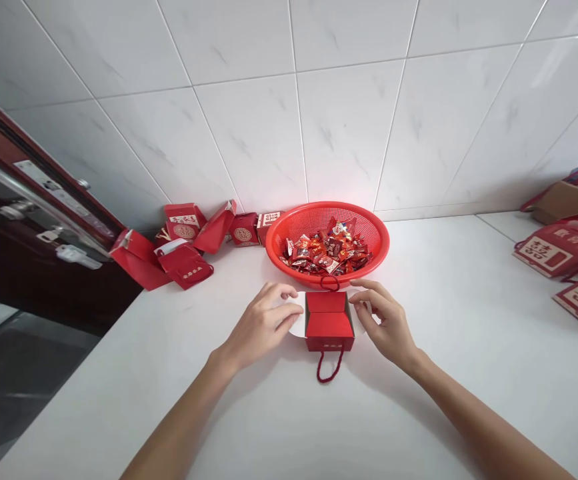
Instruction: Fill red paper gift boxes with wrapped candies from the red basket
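Note:
A small red paper gift box (329,323) stands on the white countertop, its top unfolded so the red inside panels show. One dark red cord handle hangs at its front and another rises behind it. On the left, a white side flap (298,325) sticks out, and my left hand (263,323) has its thumb and fingers closed at that flap. My right hand (385,323) is at the box's right edge, index finger stretched out and the others bent, with gaps between them. Right behind the box is a red plastic colander (379,243) of wrapped candies (331,250).
Several red gift boxes (186,263) lie in a group at the back left. More boxes (543,250) with gold characters and a brown carton (571,200) are at the right. White tiled wall (349,133) closes off the back; a dark red door (43,193) with keys stands at left.

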`<state>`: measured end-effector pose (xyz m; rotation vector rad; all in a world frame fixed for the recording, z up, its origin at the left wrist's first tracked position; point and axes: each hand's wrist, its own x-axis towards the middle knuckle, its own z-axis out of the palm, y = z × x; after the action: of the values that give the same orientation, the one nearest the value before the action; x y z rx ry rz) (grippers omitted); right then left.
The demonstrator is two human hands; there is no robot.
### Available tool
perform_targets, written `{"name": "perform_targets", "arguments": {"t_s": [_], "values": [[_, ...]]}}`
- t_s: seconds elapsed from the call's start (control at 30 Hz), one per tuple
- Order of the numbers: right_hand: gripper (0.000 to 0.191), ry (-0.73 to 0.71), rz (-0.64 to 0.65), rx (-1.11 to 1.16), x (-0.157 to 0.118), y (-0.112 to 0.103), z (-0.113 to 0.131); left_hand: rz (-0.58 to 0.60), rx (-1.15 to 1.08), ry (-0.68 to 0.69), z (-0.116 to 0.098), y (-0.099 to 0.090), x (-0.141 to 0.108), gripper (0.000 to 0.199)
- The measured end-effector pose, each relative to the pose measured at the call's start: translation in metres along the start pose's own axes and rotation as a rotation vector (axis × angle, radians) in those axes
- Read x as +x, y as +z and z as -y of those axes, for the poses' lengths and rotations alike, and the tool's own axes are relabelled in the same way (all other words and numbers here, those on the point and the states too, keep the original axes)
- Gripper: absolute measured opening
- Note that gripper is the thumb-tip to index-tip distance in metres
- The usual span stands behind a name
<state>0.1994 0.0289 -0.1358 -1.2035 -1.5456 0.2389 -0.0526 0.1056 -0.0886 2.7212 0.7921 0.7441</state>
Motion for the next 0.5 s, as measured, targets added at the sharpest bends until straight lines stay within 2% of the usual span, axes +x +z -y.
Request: {"name": "perform_targets", "arguments": {"t_s": [0.07,0.13,0.33,0.5], "values": [[0.019,0.021,-0.001,0.012,-0.002,0.003,-0.002,0.047,0.036,0.065,-0.002,0.005,0.002,0.034],[0.017,0.044,-0.002,0.017,-0.003,0.004,-0.004,0.099,0.043,0.058,-0.007,0.009,0.005,0.037],[0.016,0.029,-0.012,0.062,-0.004,0.002,-0.008,0.167,0.035,-0.101,-0.024,0.011,0.011,0.032],[0.018,0.002,0.022,0.082,-0.006,0.0,-0.005,0.152,-0.004,-0.21,-0.033,0.011,0.008,0.036]]}}
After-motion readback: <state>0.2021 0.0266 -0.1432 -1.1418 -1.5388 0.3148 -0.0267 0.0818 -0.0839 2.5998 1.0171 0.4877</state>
